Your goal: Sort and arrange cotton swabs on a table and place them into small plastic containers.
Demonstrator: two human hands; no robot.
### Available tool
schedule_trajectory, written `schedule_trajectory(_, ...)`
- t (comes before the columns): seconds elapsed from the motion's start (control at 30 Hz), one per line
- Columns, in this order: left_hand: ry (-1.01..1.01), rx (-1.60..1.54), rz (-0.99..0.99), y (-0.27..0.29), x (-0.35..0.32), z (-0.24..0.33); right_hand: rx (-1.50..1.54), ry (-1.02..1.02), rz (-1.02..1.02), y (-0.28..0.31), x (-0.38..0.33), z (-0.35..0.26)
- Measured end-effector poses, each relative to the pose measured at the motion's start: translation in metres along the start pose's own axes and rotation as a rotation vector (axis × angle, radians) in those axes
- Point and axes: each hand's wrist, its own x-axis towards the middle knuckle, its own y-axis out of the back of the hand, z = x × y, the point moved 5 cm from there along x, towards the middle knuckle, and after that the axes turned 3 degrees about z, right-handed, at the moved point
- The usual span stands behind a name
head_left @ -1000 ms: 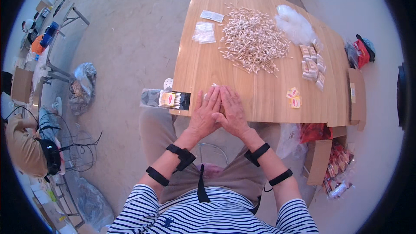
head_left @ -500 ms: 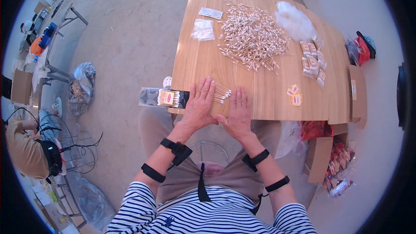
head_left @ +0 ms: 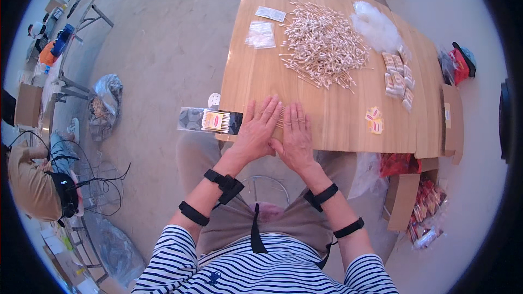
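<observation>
Both hands lie flat at the table's near edge with their fingers stretched out. My left hand (head_left: 256, 130) and my right hand (head_left: 296, 137) sit close together, the thumbs meeting. A small bunch of cotton swabs (head_left: 280, 117) lies between them, mostly hidden by the fingers. Left of my left hand, a clear pack of cotton swabs (head_left: 216, 121) with a yellow-and-red label rests on a dark patterned strip (head_left: 190, 118) at the table corner. Farther off is a big loose heap of cotton swabs (head_left: 327, 43).
Beyond the hands on the wooden table (head_left: 245, 76) are clear bags (head_left: 260, 34), a printed packet (head_left: 271, 14), a white plastic heap (head_left: 373, 26), filled swab packs (head_left: 396, 79) and yellow labels (head_left: 374, 121). An open carton (head_left: 403, 198) stands below right. Another person (head_left: 35, 182) is at left.
My right hand has slid left toward my left hand, closing the gap around the swabs between them. The whole view has shifted slightly.
</observation>
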Motion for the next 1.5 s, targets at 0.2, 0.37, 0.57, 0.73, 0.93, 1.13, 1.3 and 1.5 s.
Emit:
schedule_trajectory(0.2, -0.014, 0.088, -0.077, -0.005, -0.008, 0.005, 0.0, 0.025, -0.015, -0.008, -0.003, 0.0)
schedule_trajectory(0.37, 0.009, 0.099, 0.005, -0.006, -0.019, 0.005, 0.022, 0.081, -0.043, -0.007, -0.006, -0.004)
schedule_trajectory(0.57, 0.19, 0.125, -0.038, 0.012, -0.042, 0.006, 0.059, 0.089, -0.055, -0.002, -0.005, -0.004)
schedule_trajectory(0.73, 0.231, 0.111, -0.014, 0.013, -0.045, 0.008, 0.057, 0.111, -0.052, -0.002, -0.002, -0.004)
schedule_trajectory(0.93, 0.221, 0.11, 0.033, 0.008, -0.038, 0.005, 0.002, 0.11, 0.009, 0.002, 0.002, -0.001)
schedule_trajectory(1.13, 0.245, 0.109, 0.0, 0.005, -0.041, 0.004, 0.008, 0.13, -0.021, -0.002, -0.006, -0.009)
schedule_trajectory(1.3, 0.223, 0.128, 0.013, -0.001, -0.041, 0.006, 0.037, 0.123, -0.007, 0.001, -0.007, -0.01)
schedule_trajectory(1.5, 0.194, 0.138, 0.008, 0.0, -0.036, 0.003, 0.014, 0.124, -0.011, -0.001, -0.002, -0.009)
